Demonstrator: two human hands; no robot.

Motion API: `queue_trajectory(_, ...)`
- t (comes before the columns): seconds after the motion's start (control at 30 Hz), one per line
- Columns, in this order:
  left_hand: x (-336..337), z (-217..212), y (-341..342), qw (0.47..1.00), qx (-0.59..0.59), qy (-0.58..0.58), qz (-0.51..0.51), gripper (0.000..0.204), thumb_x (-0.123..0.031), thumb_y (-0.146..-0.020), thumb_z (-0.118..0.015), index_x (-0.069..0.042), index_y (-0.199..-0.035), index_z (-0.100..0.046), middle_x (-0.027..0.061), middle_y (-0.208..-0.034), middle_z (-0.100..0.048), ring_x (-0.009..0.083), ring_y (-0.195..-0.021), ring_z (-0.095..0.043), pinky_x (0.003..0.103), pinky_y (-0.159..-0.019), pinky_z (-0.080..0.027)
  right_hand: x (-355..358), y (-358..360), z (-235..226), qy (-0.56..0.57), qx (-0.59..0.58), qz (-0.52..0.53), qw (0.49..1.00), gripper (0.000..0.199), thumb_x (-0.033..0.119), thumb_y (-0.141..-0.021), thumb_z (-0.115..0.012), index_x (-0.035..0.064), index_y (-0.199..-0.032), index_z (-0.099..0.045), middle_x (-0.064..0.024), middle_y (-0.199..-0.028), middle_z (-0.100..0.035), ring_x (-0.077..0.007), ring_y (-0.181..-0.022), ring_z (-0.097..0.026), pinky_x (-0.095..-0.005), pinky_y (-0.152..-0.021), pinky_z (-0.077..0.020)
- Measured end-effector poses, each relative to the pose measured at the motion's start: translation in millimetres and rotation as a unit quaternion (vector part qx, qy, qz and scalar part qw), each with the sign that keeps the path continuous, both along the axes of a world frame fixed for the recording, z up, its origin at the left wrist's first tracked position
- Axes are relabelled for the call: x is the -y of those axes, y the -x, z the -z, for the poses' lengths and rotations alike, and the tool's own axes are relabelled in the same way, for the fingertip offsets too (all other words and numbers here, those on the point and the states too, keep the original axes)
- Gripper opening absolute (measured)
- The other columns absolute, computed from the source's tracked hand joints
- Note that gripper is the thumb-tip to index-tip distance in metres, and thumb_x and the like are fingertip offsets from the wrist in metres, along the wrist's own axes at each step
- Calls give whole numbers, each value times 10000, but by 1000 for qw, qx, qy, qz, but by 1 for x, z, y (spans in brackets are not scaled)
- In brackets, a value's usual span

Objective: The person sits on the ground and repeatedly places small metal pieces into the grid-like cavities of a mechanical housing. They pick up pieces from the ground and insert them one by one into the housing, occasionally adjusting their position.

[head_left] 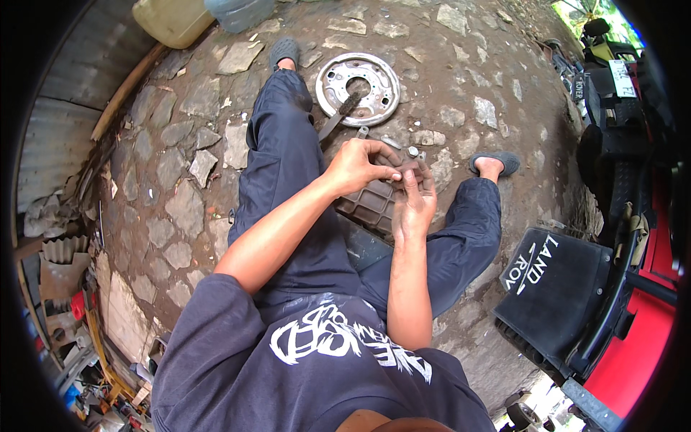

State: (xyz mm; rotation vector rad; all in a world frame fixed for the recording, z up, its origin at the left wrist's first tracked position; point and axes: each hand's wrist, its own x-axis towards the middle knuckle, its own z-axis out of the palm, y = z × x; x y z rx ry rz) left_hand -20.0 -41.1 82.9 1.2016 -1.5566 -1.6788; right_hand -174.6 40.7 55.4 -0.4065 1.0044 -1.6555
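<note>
In front of my lap both hands meet with bent fingers. My left hand [361, 164] pinches thumb against fingertips, right beside the fingers of my right hand [415, 196]. Between them is a small brownish piece, mostly covered by fingers, and its kind cannot be made out. Just beyond the fingers a bolt head [412, 152] and some grey metal parts show, partly hidden. Below my hands, between my legs, lies a dirty ribbed metal part [366, 207]. Farther off, a round silvery brake backing plate [386, 74] lies on the ground, with a dark-bristled wire brush [349, 106] resting across it.
The ground is uneven stone paving [183, 205] with soil between stones. To the right stands a red vehicle with a black mud flap [551, 270]. Corrugated sheets [90, 93] and scrap [101, 360] line the left side. Plastic jerrycans [173, 21] stand at the far left.
</note>
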Motion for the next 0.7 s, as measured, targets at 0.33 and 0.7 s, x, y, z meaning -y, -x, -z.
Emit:
queue_trajectory(0.33, -7, 0, -4, 997, 71, 25, 9, 358, -239, -755, -955, -64, -1032, -812, 23, -722, -718, 66, -635, -589, 288, -610, -473, -5, 2, 21, -6, 85, -63, 994, 192, 233, -1022, -741, 95, -1132, -665, 0, -1030, -625, -140, -996, -579, -404, -1013, -495)
queue_trajectory(0.7, -3, 32, -49, 987, 154, -2, 39, 550, -542, -989, -708, -22, -1155, -777, 120, -881, -769, 222, -809, -714, 395, -783, -547, -1, 23, 59, -109, 69, -78, 989, 210, 227, -1016, -752, 111, -1178, -684, -28, -1040, -698, -173, -951, -663, -360, -861, -543)
